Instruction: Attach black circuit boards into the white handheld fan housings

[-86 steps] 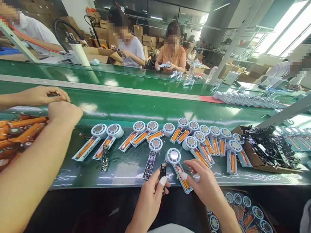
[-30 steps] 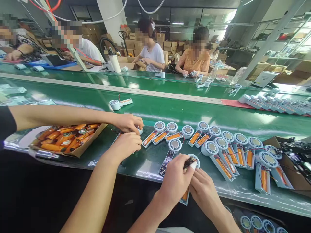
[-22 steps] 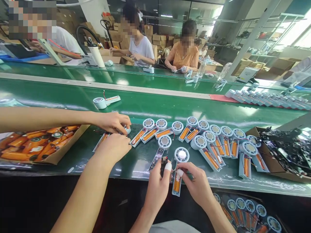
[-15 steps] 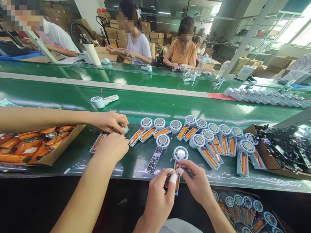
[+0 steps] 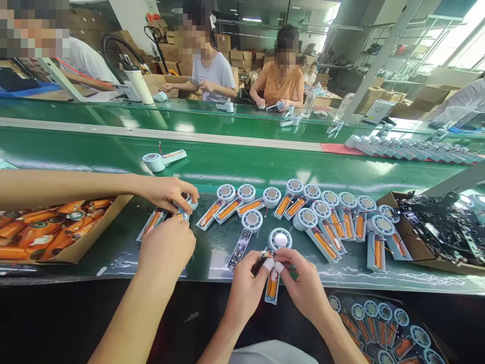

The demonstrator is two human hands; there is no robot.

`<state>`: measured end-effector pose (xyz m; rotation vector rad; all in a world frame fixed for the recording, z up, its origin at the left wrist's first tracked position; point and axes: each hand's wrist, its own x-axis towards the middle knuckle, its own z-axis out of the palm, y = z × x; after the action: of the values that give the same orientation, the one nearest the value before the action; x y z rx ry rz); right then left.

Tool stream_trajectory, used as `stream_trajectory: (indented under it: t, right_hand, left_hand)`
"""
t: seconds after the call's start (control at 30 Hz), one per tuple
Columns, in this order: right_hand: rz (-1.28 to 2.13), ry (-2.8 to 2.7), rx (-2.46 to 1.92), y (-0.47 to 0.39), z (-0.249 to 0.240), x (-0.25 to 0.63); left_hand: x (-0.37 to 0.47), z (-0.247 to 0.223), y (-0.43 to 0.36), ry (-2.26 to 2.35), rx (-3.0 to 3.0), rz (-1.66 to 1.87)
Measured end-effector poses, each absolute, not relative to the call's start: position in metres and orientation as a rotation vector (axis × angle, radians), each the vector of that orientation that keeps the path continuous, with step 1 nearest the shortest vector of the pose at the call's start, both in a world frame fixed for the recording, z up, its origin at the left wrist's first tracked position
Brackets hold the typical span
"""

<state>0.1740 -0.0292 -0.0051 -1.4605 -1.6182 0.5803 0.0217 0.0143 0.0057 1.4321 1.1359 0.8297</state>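
A pale blue handheld fan housing lies before me, its round head away from me and its handle, with an orange battery inside, toward me. My left hand pinches a small dark circuit board over the top of the handle. Close beside it, my right hand has thumb and fingers pressed together near the neck; what they grip is hidden. White covers wrap the thumb tips of both hands. Just to the left is another housing with a circuit board over its handle.
At left, a co-worker's hands work on a housing beside a carton of orange batteries. Several housings with batteries lie to the right, by a carton of circuit boards. More housings sit below the table edge. A green belt runs behind.
My left hand has turned and drawn slightly left, so the dark board now shows in it. Both thumbs have come together over the handle. The co-worker's lower hand has shifted slightly left.
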Motion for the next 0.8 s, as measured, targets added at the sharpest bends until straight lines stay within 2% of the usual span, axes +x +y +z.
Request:
stream_trajectory:
  t: [0.23, 0.43, 0.8]
  right_hand:
    - [0.104, -1.972, -1.361, -0.029, -0.0061, 0.1712]
    - [-0.145, -2.048, -1.326, -0.0272, -0.0061, 0.1763]
    - [0.038, -1.813, -1.484, -0.0208, -0.0031, 0.1732]
  left_hand:
    - [0.0235, 0.0014, 0.014, 1.185, 1.392, 0.801]
    - [0.0228, 0.0013, 0.0104, 1.196, 1.448, 0.811]
    - [0.0181, -0.0003, 0.0121, 1.21, 1.623, 0.727]
